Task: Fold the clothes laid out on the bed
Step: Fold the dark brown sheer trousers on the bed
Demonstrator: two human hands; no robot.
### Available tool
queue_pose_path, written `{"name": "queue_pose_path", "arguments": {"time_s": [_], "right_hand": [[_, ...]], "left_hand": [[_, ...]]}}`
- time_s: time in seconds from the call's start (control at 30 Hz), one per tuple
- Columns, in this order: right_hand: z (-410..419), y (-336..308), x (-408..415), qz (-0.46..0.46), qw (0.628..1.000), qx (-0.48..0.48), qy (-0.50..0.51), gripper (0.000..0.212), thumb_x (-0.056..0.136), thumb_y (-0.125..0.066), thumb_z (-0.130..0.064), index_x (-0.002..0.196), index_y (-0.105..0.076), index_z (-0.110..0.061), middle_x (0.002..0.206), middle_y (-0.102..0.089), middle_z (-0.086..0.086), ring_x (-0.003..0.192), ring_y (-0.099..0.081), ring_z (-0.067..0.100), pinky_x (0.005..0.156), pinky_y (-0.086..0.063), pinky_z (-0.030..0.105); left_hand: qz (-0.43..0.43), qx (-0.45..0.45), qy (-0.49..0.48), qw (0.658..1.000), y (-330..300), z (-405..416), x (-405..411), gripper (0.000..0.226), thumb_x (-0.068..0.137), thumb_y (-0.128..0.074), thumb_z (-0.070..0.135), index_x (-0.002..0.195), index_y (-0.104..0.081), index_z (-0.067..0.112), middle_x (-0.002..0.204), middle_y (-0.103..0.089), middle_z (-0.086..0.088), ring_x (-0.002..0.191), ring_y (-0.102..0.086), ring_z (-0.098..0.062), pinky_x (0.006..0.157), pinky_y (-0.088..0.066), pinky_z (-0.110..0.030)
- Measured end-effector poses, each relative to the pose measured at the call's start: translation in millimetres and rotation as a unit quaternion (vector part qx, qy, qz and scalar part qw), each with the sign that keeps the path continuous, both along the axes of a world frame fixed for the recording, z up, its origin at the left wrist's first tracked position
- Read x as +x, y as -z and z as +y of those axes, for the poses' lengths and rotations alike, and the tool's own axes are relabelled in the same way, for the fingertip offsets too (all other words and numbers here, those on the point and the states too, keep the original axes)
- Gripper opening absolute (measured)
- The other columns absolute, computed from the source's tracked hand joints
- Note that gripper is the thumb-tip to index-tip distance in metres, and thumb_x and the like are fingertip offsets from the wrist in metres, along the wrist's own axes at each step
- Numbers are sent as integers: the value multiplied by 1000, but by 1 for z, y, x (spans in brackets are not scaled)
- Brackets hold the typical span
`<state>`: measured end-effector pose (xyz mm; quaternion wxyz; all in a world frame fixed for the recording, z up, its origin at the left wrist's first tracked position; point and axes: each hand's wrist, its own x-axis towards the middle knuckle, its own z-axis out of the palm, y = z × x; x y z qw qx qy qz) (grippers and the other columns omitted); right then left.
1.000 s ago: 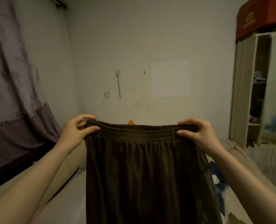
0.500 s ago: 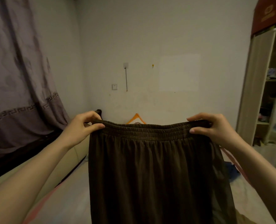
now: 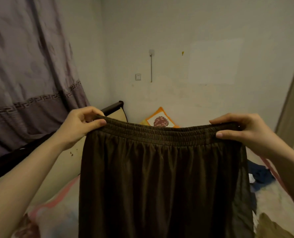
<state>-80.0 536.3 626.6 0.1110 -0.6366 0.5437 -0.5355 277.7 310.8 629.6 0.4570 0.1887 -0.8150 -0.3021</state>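
We pinch the brown skirt (image 3: 160, 177) by its waistband (left hand (image 3: 79, 125), right hand (image 3: 246, 133)), letting it hang straight for folding

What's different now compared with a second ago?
Mostly the view: the head has turned left and tipped down, so the wardrobe slid out of sight and the orange pillow on the bed appeared. Left hand and right hand still pinch the dark skirt by its waistband, held up.

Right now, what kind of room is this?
Most likely a home bedroom: a bed with a dark headboard, a pillow against the wall, and a long curtain on the left.
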Motion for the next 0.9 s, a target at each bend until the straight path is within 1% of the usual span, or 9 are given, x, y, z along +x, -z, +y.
{"name": "queue_pose_path", "arguments": {"time_s": [0.1,0.2,0.3,0.43,0.57,0.63,0.73,0.83,0.9], "right_hand": [[-10,4,2,-39,999,2,-29,30,59,-73,-10,86,-76,-22,84,-74,-3,76,-68,5,67,-53,14],[-29,11,3,-39,998,23,-42,30,59,-73,-13,88,-76,-21,89,-74,2,79,-69,8,69,-55,17],[-53,25,4,-22,998,49,-30,30,58,-74,-16,89,-73,-19,90,-73,1,81,-68,7,72,-54,16],[-92,55,-8,-7,993,117,0,32,58,-76,-21,90,-72,-22,93,-72,-3,85,-66,4,76,-52,16],[-136,110,-30,-1,980,198,7,29,72,-75,-9,97,-69,-22,99,-67,-2,93,-62,6,78,-48,16],[-157,144,-42,-7,972,233,19,27,77,-72,-9,99,-67,-23,100,-66,-3,97,-60,7,82,-46,19],[-191,195,-59,-17,966,252,47,28,78,-71,-8,97,-64,-28,97,-65,-8,94,-59,2,77,-45,13],[-226,246,-81,-25,960,266,80,30,79,-71,-9,94,-61,-33,95,-63,-13,92,-56,-3,70,-43,7],[-251,280,-98,-35,955,280,94,28,78,-71,-9,94,-63,-30,92,-62,-16,89,-55,-6,69,-42,2]], "left_hand": [[12,48,25,998,2,-12,14,18,70,-67,13,77,-72,29,71,-69,13,66,-62,3,58,-48,-9],[-14,66,6,998,10,-25,19,19,67,-70,16,80,-72,29,76,-72,8,69,-66,0,55,-50,-13],[-27,94,-20,995,23,-38,12,20,62,-74,19,79,-73,30,75,-72,7,69,-66,0,54,-49,-12],[-62,146,-43,986,55,-66,-4,30,67,-76,0,72,-73,29,71,-71,6,67,-65,0,53,-48,-11],[-132,209,-64,967,105,-106,-28,21,71,-77,3,83,-69,18,78,-69,5,81,-63,-8,65,-47,-18],[-154,224,-67,960,136,-124,-46,18,72,-77,2,85,-68,12,82,-68,2,84,-61,-8,70,-46,-14],[-177,238,-74,952,184,-152,-77,16,73,-77,2,86,-67,6,85,-68,-5,82,-61,-8,76,-44,-14],[-199,245,-86,945,229,-188,-108,18,72,-77,0,87,-67,0,84,-67,-6,74,-60,3,72,-43,-8],[-210,252,-92,940,258,-213,-129,18,71,-77,-2,85,-66,-1,81,-67,-7,72,-60,-2,72,-43,-14]]}}
